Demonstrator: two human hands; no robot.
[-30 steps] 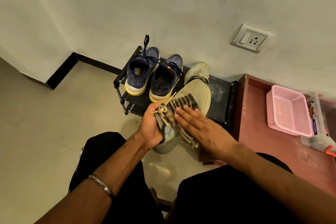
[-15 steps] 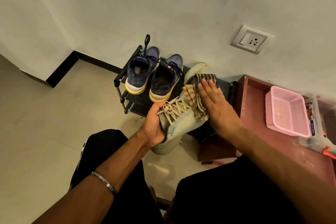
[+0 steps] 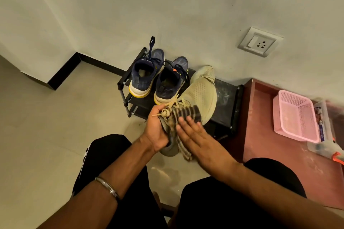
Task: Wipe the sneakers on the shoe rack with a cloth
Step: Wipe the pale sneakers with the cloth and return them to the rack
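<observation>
My left hand (image 3: 157, 128) grips a beige sneaker (image 3: 200, 95) by its heel and laces, toe pointing away over the black shoe rack (image 3: 226, 106). My right hand (image 3: 197, 139) lies flat with straight fingers on a striped brown cloth (image 3: 184, 115), pressing it against the sneaker near the laces. A second beige sneaker (image 3: 203, 72) stands on the rack behind the held one. Two navy sneakers (image 3: 143, 78) (image 3: 170, 82) with yellow-edged soles sit side by side on the rack's left part.
The rack stands against a pale wall with a socket plate (image 3: 259, 43). To the right is a reddish-brown low table (image 3: 279, 147) holding a pink plastic basket (image 3: 295, 115) and a clear box (image 3: 327, 132). Tiled floor (image 3: 55, 126) spreads to the left. My knees in black fill the bottom.
My right hand has drawn the cloth back from the sneaker's toe toward the laces and heel. The sneaker's toe is uncovered again. My left hand keeps its hold.
</observation>
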